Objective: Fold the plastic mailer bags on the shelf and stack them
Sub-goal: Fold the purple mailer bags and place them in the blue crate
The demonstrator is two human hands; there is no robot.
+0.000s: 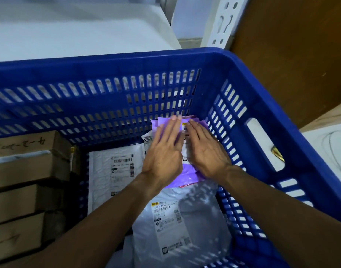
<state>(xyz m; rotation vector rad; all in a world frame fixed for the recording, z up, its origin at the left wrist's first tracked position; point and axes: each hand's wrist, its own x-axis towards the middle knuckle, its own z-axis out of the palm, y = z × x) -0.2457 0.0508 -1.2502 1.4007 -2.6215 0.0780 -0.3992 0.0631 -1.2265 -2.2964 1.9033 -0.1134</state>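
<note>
Grip slack: left hand [162,151] and right hand [206,149] flat on purple mailer [177,176], label [185,130] mostly covered.

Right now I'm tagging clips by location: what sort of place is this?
Probably a parcel stockroom or sorting area: a blue slotted crate holds grey mailer bags with barcode labels, cardboard boxes sit at left, and a slotted white shelving upright stands behind.
</note>
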